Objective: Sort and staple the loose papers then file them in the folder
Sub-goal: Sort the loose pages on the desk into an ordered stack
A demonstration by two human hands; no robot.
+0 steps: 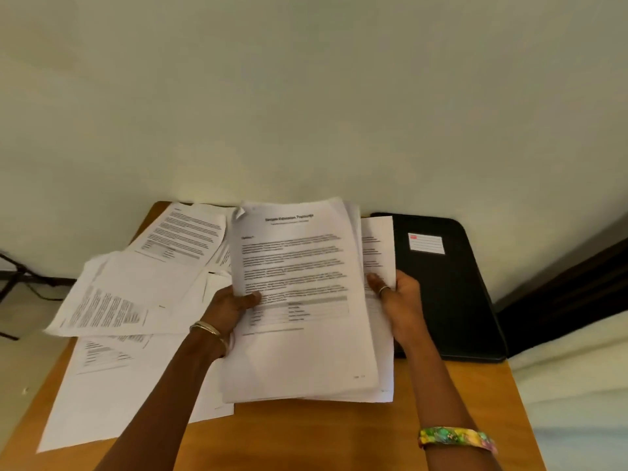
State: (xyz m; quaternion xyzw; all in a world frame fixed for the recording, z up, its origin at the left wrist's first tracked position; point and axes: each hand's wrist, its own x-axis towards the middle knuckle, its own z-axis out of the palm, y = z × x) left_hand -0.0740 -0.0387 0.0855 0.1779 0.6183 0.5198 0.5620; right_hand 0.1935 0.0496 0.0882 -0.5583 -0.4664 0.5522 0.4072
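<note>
**Stack held in both hands; folder lies closed to the right**

The left hand [234, 305] grips the left edge of a stack of printed papers [299, 300], thumb across the top sheet. The right hand [394, 297] grips the right edge, where further sheets fan out unevenly. The stack's long axis runs away from the person, raised above the wooden surface [339, 436].

The black folder [452, 294] lies flat and closed just right of the stack, nearer the right hand; its contents cannot be seen. More loose sheets [136, 294] lie scattered to the left, overlapping.

No stapler is visible. Judgement: sorting is unfinished, and the held edges need squaring.
</note>
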